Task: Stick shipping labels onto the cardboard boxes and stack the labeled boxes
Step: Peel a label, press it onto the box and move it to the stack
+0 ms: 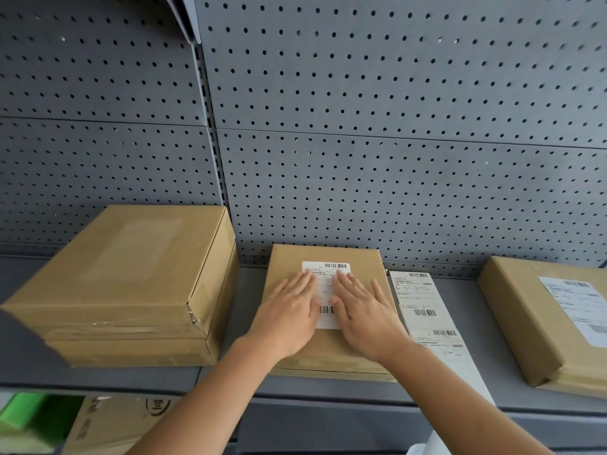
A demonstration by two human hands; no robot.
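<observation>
A flat cardboard box [361,261] lies in the middle of the grey shelf, with a white shipping label [325,290] on its top. My left hand [289,316] lies flat with straight fingers on the label's left side. My right hand [364,313] presses flat on the label's right side. A strip of unused labels [427,320] lies on the shelf just right of this box. At the left stands a stack of two unlabeled boxes [131,277]. At the right lies a box bearing a label [538,320].
The grey shelf [328,394] has a perforated back panel [361,126] behind the boxes. Below the shelf's front edge at the lower left are a printed cardboard carton [108,421] and something green [29,418].
</observation>
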